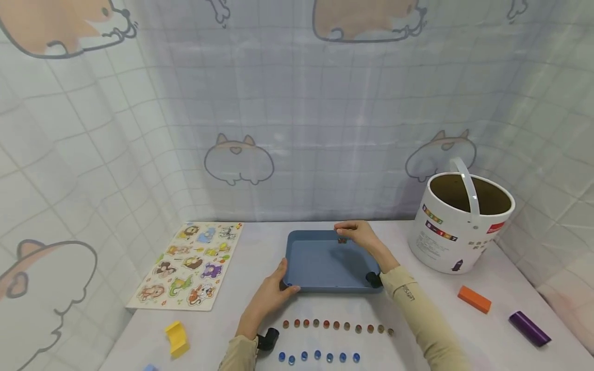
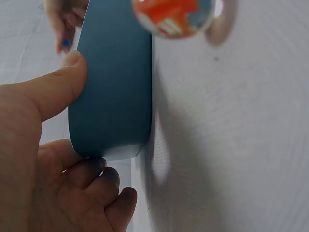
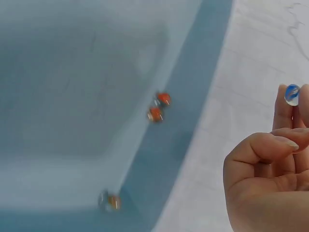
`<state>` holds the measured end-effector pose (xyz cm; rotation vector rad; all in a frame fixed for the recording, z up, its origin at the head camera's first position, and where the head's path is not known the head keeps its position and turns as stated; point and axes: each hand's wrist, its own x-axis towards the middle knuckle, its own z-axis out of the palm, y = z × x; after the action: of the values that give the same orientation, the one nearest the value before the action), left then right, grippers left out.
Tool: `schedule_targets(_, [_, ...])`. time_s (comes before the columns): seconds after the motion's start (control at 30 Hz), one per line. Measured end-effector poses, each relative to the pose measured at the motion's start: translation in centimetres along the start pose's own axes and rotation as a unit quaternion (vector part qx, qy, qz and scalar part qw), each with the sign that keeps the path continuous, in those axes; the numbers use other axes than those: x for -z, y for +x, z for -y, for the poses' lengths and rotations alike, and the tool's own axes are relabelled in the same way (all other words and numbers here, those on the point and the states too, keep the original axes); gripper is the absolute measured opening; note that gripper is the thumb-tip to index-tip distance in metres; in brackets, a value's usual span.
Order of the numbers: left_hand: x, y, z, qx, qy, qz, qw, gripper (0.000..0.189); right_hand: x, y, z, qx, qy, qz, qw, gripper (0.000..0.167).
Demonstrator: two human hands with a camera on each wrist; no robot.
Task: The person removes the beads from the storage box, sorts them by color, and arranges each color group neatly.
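My left hand (image 1: 269,296) grips the near left corner of a blue-grey tray (image 1: 320,257), its thumb on the front rim and its fingers round the left side. In the left wrist view the tray's outer wall (image 2: 113,92) stands on edge across the picture. My right hand (image 1: 362,234) is over the tray's far right part. Between its fingertips it pinches a clear glass marble with a blue swirl (image 3: 292,94). A few orange-and-clear marbles (image 3: 155,114) lie along the inner edge of the tray, blurred in the right wrist view.
In front of the tray run a row of reddish and brown marbles (image 1: 326,324) and a row of blue marbles (image 1: 317,354). An animal puzzle board (image 1: 195,263) lies left, near a yellow block (image 1: 177,339). At right are a white bucket (image 1: 441,247), an orange block (image 1: 474,299) and a purple block (image 1: 529,328).
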<state>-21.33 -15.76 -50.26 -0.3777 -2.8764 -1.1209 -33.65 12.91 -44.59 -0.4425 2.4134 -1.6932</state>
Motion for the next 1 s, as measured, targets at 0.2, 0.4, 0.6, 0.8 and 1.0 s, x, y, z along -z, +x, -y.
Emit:
schedule_targets(0.2, [-0.1,0.0,0.3,-0.001,0.01,0.001,0.9999,0.09,2.5,-5.1,0.2,-0.003,-0.004,0.002,1.0,0.042])
schedule_targets(0.4, [0.0,-0.1,0.3,-0.01,0.034,-0.01,0.9993,0.088,2.7,-11.4,-0.9,-0.008,0.028,0.054,0.9981,0.04])
schedule_targets(0.6, [-0.3,0.1,-0.1,-0.018,0.033,-0.006,0.9993,0.084,0.7,-17.1,-2.7,-0.049,0.103,0.143,0.9831,0.039])
schedule_targets(0.8, [-0.3,0.4,-0.3,-0.013,0.024,-0.009,0.9996,0.079,-1.2,-19.8,-3.8,-0.092,0.128,0.147,0.9766,0.035])
schedule_targets(1.0, [-0.2,0.3,-0.3,-0.008,0.027,-0.009,0.9996,0.08,-2.7,-21.3,-5.2,-0.086,0.106,0.139,0.9808,0.029])
